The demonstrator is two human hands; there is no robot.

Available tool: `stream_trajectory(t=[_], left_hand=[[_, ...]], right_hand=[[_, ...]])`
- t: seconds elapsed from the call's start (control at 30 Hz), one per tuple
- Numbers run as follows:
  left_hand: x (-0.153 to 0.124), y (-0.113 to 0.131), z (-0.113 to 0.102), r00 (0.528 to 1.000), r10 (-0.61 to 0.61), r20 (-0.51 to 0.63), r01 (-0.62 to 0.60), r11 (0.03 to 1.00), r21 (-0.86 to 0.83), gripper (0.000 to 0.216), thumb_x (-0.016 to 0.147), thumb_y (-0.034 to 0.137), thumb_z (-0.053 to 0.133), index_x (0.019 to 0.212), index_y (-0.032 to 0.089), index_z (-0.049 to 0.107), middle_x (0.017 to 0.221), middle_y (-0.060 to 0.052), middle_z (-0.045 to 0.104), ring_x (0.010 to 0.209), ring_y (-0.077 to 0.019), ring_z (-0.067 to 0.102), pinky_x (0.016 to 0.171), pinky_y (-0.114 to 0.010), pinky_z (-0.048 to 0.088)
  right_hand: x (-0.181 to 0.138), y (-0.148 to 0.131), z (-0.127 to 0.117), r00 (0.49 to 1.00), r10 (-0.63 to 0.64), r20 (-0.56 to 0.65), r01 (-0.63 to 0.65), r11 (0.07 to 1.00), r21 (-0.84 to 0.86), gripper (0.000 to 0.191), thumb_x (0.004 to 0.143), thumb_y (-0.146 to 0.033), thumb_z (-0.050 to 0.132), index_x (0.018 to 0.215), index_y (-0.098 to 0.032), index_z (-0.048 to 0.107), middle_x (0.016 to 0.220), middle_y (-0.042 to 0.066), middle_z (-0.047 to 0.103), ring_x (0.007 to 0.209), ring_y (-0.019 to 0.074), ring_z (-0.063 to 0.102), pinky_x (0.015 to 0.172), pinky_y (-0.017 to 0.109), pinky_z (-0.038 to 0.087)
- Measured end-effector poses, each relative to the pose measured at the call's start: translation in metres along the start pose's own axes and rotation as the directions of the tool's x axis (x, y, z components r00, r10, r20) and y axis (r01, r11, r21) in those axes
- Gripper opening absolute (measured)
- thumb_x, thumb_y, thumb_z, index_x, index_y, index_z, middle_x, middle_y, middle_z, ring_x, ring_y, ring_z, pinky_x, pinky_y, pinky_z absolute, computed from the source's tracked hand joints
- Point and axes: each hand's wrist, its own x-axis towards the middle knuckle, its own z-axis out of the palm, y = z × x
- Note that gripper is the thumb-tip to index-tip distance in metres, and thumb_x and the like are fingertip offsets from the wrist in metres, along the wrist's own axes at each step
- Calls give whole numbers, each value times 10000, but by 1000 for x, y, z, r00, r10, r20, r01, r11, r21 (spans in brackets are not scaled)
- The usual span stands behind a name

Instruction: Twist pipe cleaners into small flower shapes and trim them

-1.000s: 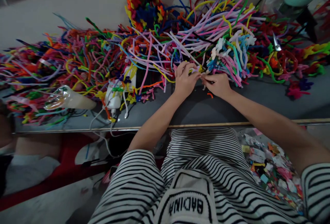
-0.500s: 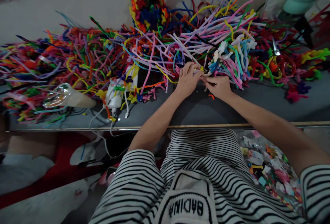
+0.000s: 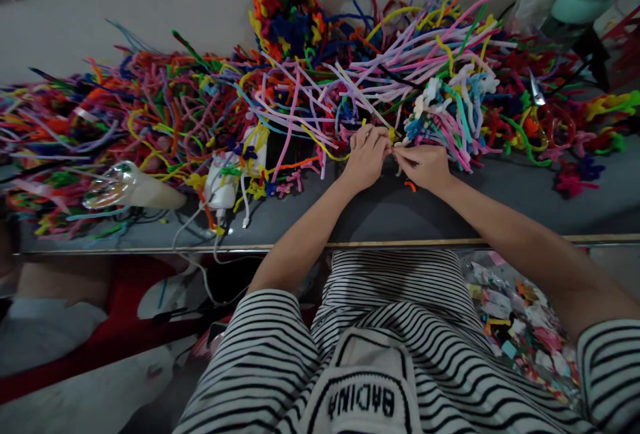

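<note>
My left hand [image 3: 369, 157] is closed at the front of the pile, its fingers bent over a pipe cleaner [image 3: 393, 134], a small yellow part of which shows by the fingertips. My right hand [image 3: 424, 165] pinches at the same spot, thumb and forefinger together, almost touching the left fingertips. Most of the held piece is hidden by the fingers. Just behind the right hand lies a bunch of white, blue and pink fuzzy pieces [image 3: 450, 117]. A short orange scrap [image 3: 411, 186] rests on the table below it.
A long heap of colourful pipe cleaners [image 3: 165, 101] covers the back of the table [image 3: 400, 217]. Scissors [image 3: 537, 94] stand among the pieces at right. A white charger with cables [image 3: 220, 184] and a clear-topped container [image 3: 135, 187] are at left. Scraps [image 3: 525, 327] lie below the table edge.
My left fingers have drawn in slightly and curled more, and a yellow tip now shows above them. The right hand stays pinched in nearly the same place.
</note>
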Motion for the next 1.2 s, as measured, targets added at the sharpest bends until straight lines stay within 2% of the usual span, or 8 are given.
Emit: stream_trajectory(t=[0.13,0.2,0.33,0.47,0.63,0.73,1.07,1.2], left_hand=[[0,5,-2,971,-125,-206,128,992,2,386,1052,511,389,1128,269,680,1369,-120,644,1423,-301,477,1206,-511,339],[0,7,-6,962,-133,-240,141,990,18,343,1029,501,462,1162,278,686,1416,-119,621,1457,-319,447,1219,-516,318],[0,9,-12,992,-41,-117,48,997,56,258,970,408,566,1137,277,712,1448,-106,622,1455,-348,468,1212,-548,319],[1,9,-14,999,-9,-48,12,997,73,234,972,347,550,1118,295,725,1416,-84,663,1434,-325,509,1202,-539,335],[2,3,-17,999,46,-2,-45,996,78,268,1021,375,496,1155,318,721,1393,-59,693,1451,-287,507,1200,-497,338],[2,-2,-18,996,86,21,-88,991,104,315,1045,410,464,1212,296,706,1408,-82,687,1448,-286,511,1199,-492,328],[5,-8,-20,982,190,4,-189,977,96,448,1099,447,299,1226,271,691,1337,-76,718,1377,-222,583,1188,-400,358],[4,-11,-19,981,192,1,-191,978,82,432,1097,445,317,1192,272,701,1329,-65,716,1380,-221,574,1189,-399,350]], right_hand=[[7,-3,-4,989,150,-8,-147,976,160,331,970,-443,607,915,-204,830,769,58,780,654,187,705,649,312,523],[11,-3,-5,974,220,53,-226,931,286,396,968,-517,613,874,-186,808,725,58,760,596,165,673,607,293,513],[14,2,-1,930,286,231,-365,799,478,501,923,-662,624,830,-188,757,653,36,707,468,116,568,473,261,445],[14,7,3,888,311,339,-457,680,574,461,883,-639,686,839,-184,739,648,21,688,446,99,541,428,249,399],[15,5,0,867,309,392,-497,600,627,414,824,-591,761,828,-178,744,573,-8,639,407,80,466,410,244,332],[17,2,-4,851,342,399,-525,553,647,392,804,-569,791,808,-180,744,559,-16,613,412,76,458,418,246,311],[17,1,-8,827,340,447,-562,513,649,426,797,-615,803,763,-200,713,543,-15,572,432,83,443,433,267,288],[18,4,-9,850,276,449,-523,542,658,473,779,-652,804,745,-192,699,534,-18,566,428,77,442,429,259,286]])
